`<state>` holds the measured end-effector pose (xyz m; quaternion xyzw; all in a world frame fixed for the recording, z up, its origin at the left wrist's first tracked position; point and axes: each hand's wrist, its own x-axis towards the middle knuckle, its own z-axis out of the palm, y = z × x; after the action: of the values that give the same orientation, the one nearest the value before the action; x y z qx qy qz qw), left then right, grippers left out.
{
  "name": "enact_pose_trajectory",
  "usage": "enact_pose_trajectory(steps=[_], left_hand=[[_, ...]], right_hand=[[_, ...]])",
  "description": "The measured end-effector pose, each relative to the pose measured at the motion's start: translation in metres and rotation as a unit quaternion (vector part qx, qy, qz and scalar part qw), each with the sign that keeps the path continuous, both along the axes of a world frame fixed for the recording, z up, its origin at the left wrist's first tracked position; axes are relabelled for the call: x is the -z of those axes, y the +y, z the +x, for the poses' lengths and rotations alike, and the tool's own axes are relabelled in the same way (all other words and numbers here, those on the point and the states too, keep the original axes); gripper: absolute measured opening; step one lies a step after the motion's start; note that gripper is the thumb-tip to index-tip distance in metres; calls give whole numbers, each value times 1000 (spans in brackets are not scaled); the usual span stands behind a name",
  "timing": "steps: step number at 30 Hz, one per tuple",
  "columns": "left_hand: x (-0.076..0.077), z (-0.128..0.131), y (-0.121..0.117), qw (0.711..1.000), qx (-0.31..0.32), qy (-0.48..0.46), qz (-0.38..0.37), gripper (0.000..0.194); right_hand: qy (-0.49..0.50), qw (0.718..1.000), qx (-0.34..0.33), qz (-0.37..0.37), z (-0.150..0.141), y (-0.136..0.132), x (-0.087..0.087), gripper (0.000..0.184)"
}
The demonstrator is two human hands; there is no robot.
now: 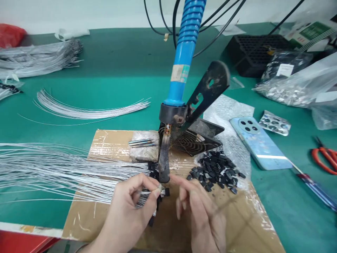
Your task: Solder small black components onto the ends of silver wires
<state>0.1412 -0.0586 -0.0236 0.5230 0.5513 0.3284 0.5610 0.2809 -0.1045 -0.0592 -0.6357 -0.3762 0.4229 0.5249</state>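
Note:
My left hand (pixel 131 203) is closed in a pinch on a thin white wire with a small black end piece (pixel 166 192) just past the fingertips. That end piece sits right below the flat nozzle (pixel 164 168) of a blue hot-air gun (pixel 181 66), pointing down. My right hand (pixel 201 214) is beside the nozzle, index finger stretched toward its tip and the other fingers partly curled. Nothing shows between them. A spread of white wires (pixel 100 175) runs in from the left, under and behind my left hand, several of them ending in black pieces (pixel 152 167).
Cardboard (pixel 105 144) lies on the green table (pixel 86 88). Loose black pieces (pixel 217 172) are piled at right, near a phone (pixel 260 142), a screwdriver (pixel 316 189) and red-handled pliers (pixel 326 158). Behind the nozzle stand a fan (pixel 195 140) and metal bracket (pixel 209 84).

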Motion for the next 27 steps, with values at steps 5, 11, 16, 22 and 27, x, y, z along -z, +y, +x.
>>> enact_pose_trajectory(steps=[5, 11, 16, 22, 27], left_hand=[[1, 0, 3, 1000, -3, 19, 19, 16], [0, 0, 4, 999, -19, 39, 32, 14], [-3, 0, 6, 999, -19, 35, 26, 13], [-3, 1, 10, 999, -23, 36, 24, 13], [-3, 2, 14, 998, -33, 43, 32, 12]], right_hand=[[-24, 998, -18, -48, 8, -6, 8, 41], [-96, 994, -9, -45, 10, -5, -3, 26], [-83, 995, -46, 29, 10, 1, -8, 35], [9, 1000, -16, 21, 1, 5, -14, 26], [93, 995, -21, -24, 0, 7, -22, 26]])
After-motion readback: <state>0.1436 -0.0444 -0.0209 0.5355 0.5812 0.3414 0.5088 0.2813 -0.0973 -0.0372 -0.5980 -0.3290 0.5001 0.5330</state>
